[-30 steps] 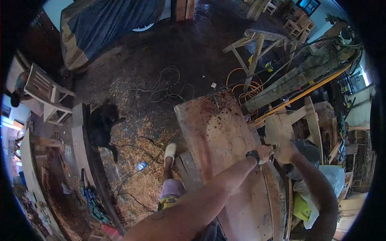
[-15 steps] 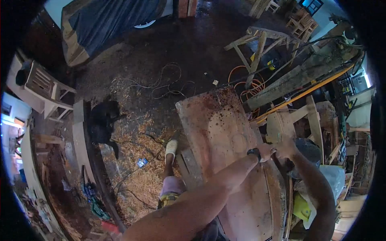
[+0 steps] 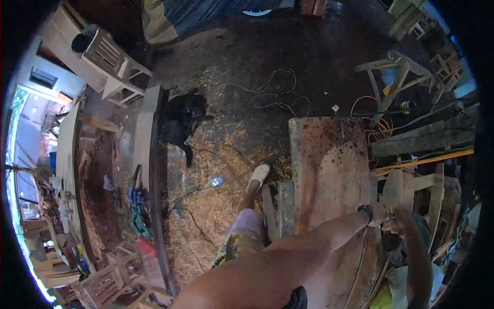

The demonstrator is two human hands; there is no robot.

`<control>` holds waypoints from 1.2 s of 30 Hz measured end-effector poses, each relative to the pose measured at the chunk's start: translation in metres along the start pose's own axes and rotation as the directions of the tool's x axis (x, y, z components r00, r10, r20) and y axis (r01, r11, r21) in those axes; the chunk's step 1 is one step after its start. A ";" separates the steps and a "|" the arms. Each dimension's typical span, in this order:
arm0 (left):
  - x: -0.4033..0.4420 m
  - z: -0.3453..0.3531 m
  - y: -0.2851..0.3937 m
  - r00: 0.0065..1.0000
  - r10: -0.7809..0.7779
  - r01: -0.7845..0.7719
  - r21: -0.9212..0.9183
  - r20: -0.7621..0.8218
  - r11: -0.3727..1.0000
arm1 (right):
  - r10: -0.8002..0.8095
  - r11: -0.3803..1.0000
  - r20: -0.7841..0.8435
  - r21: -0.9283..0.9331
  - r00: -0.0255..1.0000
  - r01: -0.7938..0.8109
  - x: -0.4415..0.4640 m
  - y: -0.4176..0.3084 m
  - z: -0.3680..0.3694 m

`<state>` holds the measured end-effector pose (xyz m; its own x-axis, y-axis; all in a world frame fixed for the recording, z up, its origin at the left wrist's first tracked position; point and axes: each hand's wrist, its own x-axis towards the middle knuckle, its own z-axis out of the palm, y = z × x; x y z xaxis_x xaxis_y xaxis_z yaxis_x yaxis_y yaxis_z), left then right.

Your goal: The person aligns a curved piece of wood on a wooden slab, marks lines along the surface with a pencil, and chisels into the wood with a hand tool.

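My left hand [image 3: 380, 213], with a dark band on its wrist, reaches across the right edge of the wooden workbench [image 3: 321, 170]. Its fingers are closed. Right beside it is my right hand [image 3: 398, 222], also closed, the two meeting or nearly touching. Whatever lies between the fingers is too small and blurred to make out. Dark stains mark the far end of the board beneath my left arm.
A black dog [image 3: 182, 121] lies on shavings at the left, near a long plank [image 3: 149, 149]. A green power tool [image 3: 138, 213] rests by that plank. Cords cross the floor. A wooden trestle [image 3: 399, 85] and an orange pole [image 3: 427, 162] are at the right.
The view has swung left, so the bench and both hands appear farther right and lower. My hands remain together past the bench's right edge.
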<state>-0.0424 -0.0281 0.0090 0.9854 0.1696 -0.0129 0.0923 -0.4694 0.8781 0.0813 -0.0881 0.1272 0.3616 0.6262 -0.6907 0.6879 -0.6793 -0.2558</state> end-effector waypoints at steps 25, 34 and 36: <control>0.009 0.016 -0.008 0.994 -0.025 0.029 0.032 -0.103 0.999 | -0.448 0.302 0.112 -0.915 0.887 0.268 -0.035 -0.039 -0.014; -0.002 -0.007 0.003 0.998 0.008 -0.011 0.038 0.069 0.999 | 0.194 0.976 -0.027 0.102 0.981 -0.191 -0.027 -0.040 -0.013; 0.025 0.029 -0.016 0.980 0.123 -0.175 0.375 0.159 0.910 | -0.155 0.958 -0.129 -0.262 0.979 0.117 -0.041 -0.059 -0.019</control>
<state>-0.0147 -0.0417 -0.0198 0.9994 -0.0289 0.0192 -0.0346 -0.7823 0.6220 0.0376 -0.0660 0.1835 0.3284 0.7682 -0.5496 0.8664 -0.4768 -0.1488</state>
